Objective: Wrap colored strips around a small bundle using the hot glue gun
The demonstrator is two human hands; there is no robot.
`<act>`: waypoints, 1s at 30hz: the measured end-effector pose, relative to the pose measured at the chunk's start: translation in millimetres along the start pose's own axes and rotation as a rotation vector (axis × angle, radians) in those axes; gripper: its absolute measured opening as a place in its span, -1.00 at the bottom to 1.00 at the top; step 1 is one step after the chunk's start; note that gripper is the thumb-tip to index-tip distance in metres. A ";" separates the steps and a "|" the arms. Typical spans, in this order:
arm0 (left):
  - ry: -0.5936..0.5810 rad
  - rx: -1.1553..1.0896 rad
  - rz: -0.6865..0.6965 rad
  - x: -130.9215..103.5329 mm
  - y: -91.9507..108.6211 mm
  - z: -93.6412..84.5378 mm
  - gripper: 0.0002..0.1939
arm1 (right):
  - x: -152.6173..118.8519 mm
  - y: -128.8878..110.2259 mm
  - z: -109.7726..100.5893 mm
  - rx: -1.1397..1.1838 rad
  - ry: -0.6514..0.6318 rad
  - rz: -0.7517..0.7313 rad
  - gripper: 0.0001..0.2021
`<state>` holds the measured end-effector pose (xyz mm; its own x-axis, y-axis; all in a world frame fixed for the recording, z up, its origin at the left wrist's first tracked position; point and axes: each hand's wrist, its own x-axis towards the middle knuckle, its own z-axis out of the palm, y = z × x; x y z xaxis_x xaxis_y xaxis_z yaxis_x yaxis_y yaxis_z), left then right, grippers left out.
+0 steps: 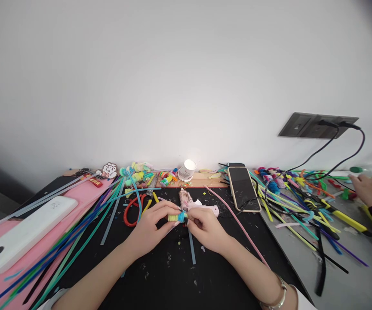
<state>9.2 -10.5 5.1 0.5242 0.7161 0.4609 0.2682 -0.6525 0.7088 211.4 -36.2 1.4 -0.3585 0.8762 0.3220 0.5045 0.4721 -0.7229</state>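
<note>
Between my two hands, over the black mat [160,275], is a small pipe-cleaner figure [178,217] with yellow and blue wound parts. My left hand [150,224] is closed on its yellow end. The fingers of my right hand [205,226] pinch its blue end, where a small dark bit shows. Just behind the hands lies a pale pink glue gun [210,209] with a stained nozzle. Red-handled scissors [130,215] rest beyond my left hand. A flat grey-blue strip [192,249] lies below the figure.
A white paper cup [187,170] and a phone [244,189] stand near the wall. Pipe cleaners [89,224] cover a pink sheet beside a white power bank [27,232]. At right lie yellow-handled pliers [343,215], cables and another person's hand [371,189].
</note>
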 end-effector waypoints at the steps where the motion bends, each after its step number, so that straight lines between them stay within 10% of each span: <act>1: 0.001 -0.003 0.002 0.0 0.1 0.0 -0.85 | 0.0 0.0 0.1 -0.001 -0.001 0.003 -0.75; 30: 0.037 0.038 0.014 -0.3 0.3 2.0 -0.83 | -0.4 -3.1 2.9 0.014 -0.033 0.002 -0.76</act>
<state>10.8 -11.4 4.1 0.4983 0.7153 0.4900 0.2921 -0.6706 0.6818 207.7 -38.3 1.8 -0.3828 0.8736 0.3004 0.4945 0.4684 -0.7321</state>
